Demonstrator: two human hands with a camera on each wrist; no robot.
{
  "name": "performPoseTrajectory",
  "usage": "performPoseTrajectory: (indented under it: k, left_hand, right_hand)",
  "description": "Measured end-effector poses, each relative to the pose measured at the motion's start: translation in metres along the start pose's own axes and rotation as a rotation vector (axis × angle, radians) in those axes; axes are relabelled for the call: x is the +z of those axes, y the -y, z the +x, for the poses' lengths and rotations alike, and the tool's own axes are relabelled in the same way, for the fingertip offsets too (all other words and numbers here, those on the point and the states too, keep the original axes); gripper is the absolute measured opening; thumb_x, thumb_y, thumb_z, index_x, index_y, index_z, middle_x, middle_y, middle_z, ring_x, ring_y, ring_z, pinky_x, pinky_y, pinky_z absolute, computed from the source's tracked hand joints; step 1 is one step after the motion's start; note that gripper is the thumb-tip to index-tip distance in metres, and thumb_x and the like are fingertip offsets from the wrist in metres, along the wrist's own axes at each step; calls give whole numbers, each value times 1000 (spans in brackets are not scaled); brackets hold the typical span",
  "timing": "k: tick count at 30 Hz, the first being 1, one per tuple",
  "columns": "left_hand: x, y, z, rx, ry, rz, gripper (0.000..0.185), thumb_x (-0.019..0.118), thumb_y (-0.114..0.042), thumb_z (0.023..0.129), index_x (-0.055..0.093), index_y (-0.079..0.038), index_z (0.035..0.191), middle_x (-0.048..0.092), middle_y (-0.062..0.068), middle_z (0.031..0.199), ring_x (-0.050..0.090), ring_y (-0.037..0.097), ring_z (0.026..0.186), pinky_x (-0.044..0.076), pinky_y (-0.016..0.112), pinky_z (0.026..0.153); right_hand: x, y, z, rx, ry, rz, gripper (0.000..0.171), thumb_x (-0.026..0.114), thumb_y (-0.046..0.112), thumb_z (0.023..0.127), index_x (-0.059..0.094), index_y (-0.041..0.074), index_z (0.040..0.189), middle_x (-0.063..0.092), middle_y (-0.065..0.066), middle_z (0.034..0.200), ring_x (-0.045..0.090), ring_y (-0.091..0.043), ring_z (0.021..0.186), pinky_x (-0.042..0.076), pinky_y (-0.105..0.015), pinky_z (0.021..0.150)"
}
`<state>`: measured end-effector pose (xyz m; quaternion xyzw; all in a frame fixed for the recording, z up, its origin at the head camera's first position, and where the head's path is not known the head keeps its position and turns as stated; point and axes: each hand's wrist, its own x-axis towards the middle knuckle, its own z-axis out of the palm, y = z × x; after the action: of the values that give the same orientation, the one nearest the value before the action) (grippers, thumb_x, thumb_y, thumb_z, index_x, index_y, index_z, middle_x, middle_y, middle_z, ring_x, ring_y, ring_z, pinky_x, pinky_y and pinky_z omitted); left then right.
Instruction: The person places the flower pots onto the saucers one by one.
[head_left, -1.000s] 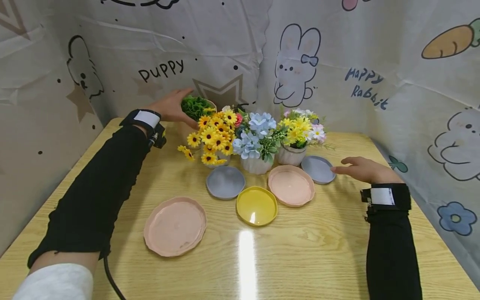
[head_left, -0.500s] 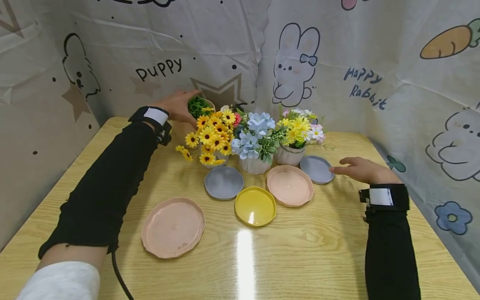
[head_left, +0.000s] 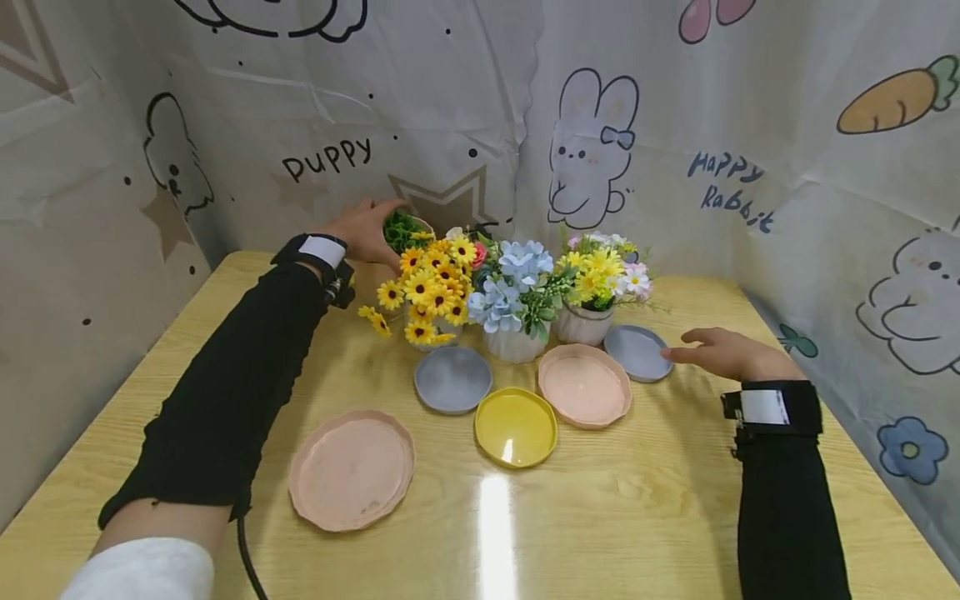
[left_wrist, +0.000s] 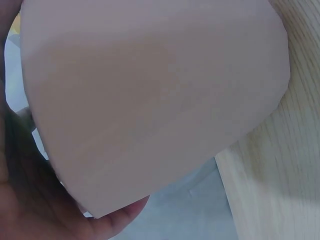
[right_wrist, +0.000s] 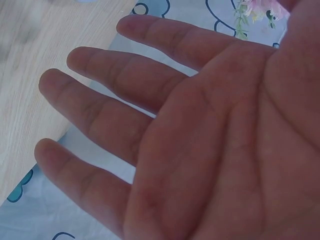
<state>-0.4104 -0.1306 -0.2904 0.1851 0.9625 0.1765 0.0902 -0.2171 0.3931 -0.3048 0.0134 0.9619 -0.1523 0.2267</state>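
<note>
At the back of the wooden table my left hand (head_left: pixel 367 232) grips a pale pink pot (left_wrist: pixel 150 95) of green leaves (head_left: pixel 401 229), behind a pot of yellow daisies (head_left: pixel 427 283). The pot's side fills the left wrist view, with a fingertip under it. Beside the daisies stand a white pot of blue flowers (head_left: pixel 510 292) and a pot of mixed yellow, white and pink flowers (head_left: pixel 600 279). My right hand (head_left: pixel 716 352) hovers open and flat just right of a small grey saucer (head_left: pixel 637 352). Its straight fingers (right_wrist: pixel 115 105) fill the right wrist view.
Saucers lie in front of the pots: a large pink one (head_left: pixel 351 468) at front left, a grey one (head_left: pixel 452 379), a yellow one (head_left: pixel 515 426) and a pink one (head_left: pixel 583 384). Cartoon-printed cloth walls (head_left: pixel 675 125) close in the table on three sides.
The left hand has drawn the green pot slightly back and left, further behind the daisies. The right hand has stayed beside the grey saucer. The head view has tilted a little.
</note>
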Motion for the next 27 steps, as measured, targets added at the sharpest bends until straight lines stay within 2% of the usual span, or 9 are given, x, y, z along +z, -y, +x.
performPoseTrajectory:
  k: [6, 12, 16, 21, 27]
  left_hand:
    - [6, 4, -7, -13, -19, -5, 122, 90, -39, 80, 15, -19, 173, 21, 35, 164, 27, 60, 147, 35, 76, 112]
    - [0, 10, -12, -18, -37, -12, 129, 91, -50, 77, 11, -20, 174, 13, 35, 169, 23, 60, 151, 34, 79, 112]
    - [-8, 13, -28, -7, -31, -18, 132, 91, -56, 75, 11, -19, 174, 9, 37, 170, 23, 61, 152, 34, 80, 111]
    - [-24, 10, -47, 32, -42, 13, 127, 92, -48, 74, 19, -16, 172, 16, 37, 166, 28, 60, 148, 36, 79, 109]
    - [-41, 14, -69, 60, -43, 80, 127, 93, -48, 70, 23, -17, 171, 24, 37, 162, 35, 59, 143, 40, 79, 106]
  right_hand:
    - [2, 3, -2, 7, -15, -13, 95, 52, 61, 106, 33, -16, 158, 25, -45, 161, 25, -65, 148, 33, -75, 116]
    - [3, 2, -2, 9, -16, -13, 95, 51, 62, 106, 33, -15, 158, 26, -45, 161, 27, -65, 147, 35, -74, 115]
    - [5, 1, -1, -2, -22, -20, 96, 51, 64, 105, 35, -15, 157, 27, -45, 161, 29, -65, 146, 36, -74, 114]
    - [3, 1, -4, -17, -43, -24, 95, 51, 62, 106, 34, -17, 157, 28, -46, 160, 30, -65, 146, 36, -74, 114]
    - [2, 2, -4, -25, -31, -1, 95, 52, 60, 106, 33, -18, 157, 28, -46, 160, 29, -66, 146, 36, -74, 114]
